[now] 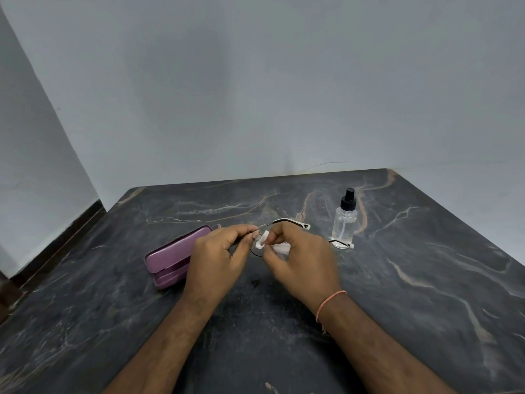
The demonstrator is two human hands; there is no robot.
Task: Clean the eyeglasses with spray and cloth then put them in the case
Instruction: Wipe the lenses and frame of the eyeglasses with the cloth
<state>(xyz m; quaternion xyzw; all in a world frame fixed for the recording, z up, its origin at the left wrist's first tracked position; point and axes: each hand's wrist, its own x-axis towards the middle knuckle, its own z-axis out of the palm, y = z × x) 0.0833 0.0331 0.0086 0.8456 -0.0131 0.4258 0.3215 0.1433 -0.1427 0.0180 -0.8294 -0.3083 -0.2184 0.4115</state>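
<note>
My left hand [218,257] pinches eyeglasses [289,222] mid-frame; right hand [301,260] clamps cloth [262,241] on the lens. Case [173,255] sits left, spray bottle [344,220] right.

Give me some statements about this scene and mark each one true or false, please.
1. The spray bottle stands upright on the table. True.
2. The purple case lies right of both hands. False: it lies left of them.
3. The right hand holds a white cloth. True.
4. The eyeglasses are inside the case. False: the left hand and the right hand hold them above the table.
</note>
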